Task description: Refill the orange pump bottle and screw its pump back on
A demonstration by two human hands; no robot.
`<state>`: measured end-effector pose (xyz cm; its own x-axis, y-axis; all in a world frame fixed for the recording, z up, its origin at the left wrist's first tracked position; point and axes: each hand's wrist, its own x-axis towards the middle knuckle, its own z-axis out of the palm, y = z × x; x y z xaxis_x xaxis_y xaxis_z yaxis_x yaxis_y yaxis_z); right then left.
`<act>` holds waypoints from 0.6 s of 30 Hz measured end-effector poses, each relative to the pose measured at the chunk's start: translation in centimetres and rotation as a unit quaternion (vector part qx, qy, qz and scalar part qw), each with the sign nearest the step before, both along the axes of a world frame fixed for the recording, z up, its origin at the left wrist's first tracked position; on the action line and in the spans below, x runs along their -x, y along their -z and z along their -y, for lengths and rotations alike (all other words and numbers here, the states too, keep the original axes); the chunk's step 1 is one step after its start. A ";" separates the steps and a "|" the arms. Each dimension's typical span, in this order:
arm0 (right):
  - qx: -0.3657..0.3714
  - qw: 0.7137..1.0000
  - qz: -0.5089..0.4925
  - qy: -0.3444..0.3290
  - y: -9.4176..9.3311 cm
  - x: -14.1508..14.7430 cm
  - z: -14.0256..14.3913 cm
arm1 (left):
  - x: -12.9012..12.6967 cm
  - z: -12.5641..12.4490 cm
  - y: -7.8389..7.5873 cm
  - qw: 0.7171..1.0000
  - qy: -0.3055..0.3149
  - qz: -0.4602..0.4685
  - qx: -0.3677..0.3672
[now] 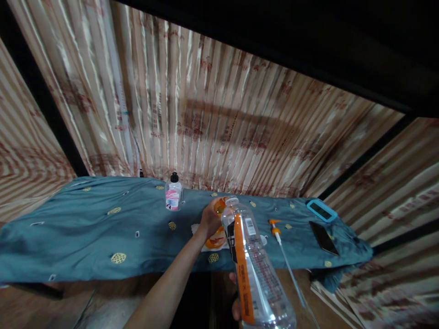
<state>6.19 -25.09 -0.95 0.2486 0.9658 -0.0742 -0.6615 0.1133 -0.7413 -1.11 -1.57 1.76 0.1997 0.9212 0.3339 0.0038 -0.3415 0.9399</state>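
Observation:
My right hand (234,297), largely hidden, is closed around a large clear plastic bottle (262,274) with an orange and black label. That bottle is tilted, its uncapped mouth pointing away from me, beside an orange see-through neck. My left hand (210,218) is wrapped around this neck, which looks like part of an orange bottle (215,240) on a white sheet (206,248). Whether the two mouths touch, or any liquid runs between them, I cannot tell. To the right lies an orange-headed pump (275,227) with a long pale tube reaching past the bed's edge.
A clear bottle with a black cap and pink label (173,195) stands back left on the teal patterned cloth (144,214). A dark phone (323,237) and a blue-framed device (321,210) lie at right. Striped curtains (206,100) hang behind; a dark frame (308,36) crosses overhead.

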 end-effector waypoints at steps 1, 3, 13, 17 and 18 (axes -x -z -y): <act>-0.002 1.000 -0.001 0.007 -0.2 0.1 -0.1 | 0.0 0.0 0.0 1.000 0.000 0.005 0.002; -0.007 1.000 -0.003 0.019 -0.3 0.2 -0.3 | 0.0 0.0 -0.1 1.000 0.002 0.019 0.009; -0.048 0.997 -0.042 0.044 0.9 0.6 -0.2 | -0.5 0.1 -0.4 0.993 0.042 0.078 0.079; -0.016 0.998 -0.057 0.039 0.7 -0.2 -0.1 | -0.7 -0.3 0.3 0.994 0.036 0.084 0.058; -0.008 0.998 -0.060 0.032 0.4 -0.2 -0.1 | -0.7 -0.4 0.5 0.994 0.036 0.086 0.057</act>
<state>6.43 -24.96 -1.34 0.3004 0.9495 -0.0910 -0.7365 0.1703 -0.6547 -0.37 -1.13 1.28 0.2156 0.9401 0.2641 -0.1817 -0.2271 0.9568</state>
